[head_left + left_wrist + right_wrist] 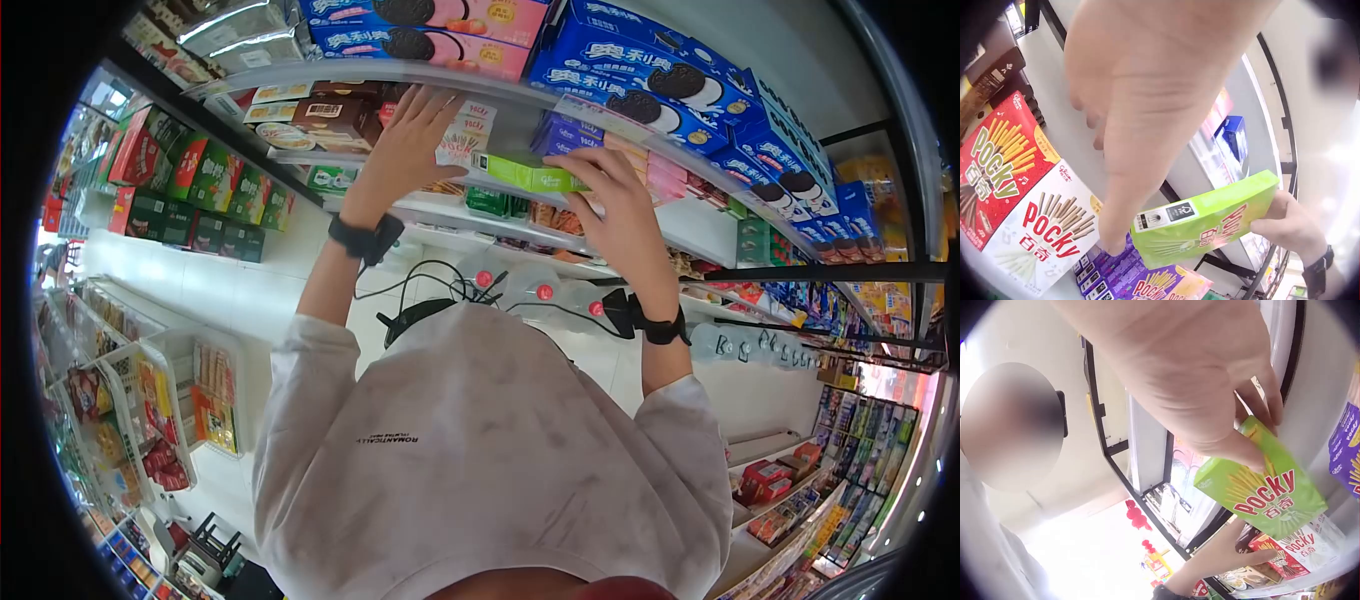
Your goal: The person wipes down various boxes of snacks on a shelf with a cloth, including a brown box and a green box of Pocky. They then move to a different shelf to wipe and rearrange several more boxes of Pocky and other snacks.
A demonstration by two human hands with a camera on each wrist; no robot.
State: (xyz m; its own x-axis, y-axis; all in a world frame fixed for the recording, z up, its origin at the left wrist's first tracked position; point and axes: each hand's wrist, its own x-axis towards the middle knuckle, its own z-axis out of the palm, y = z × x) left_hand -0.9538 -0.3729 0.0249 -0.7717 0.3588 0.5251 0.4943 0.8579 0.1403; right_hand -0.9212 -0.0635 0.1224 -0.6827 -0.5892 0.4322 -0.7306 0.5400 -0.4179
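Note:
My right hand (618,205) pinches a green Pocky box (1275,494) by one end, thumb on one face and fingers on the other. In the head view the box lies level in front of the shelf, its far end pointing at my left hand (408,145). That left hand reaches over the shelf with its fingers straight, and holds nothing. Below it in the left wrist view stand a white Pocky box (1047,231) and a red Pocky box (1000,159), side by side. Purple Pocky boxes (1100,275) sit close to the green box's near end.
A clear shelf edge (400,72) runs above my hands, with blue Oreo boxes (640,80) over it. Brown boxes (335,120) stand left of the Pocky. Bottles with red caps (545,292) are on the floor below, and wire baskets (190,345) stand at left.

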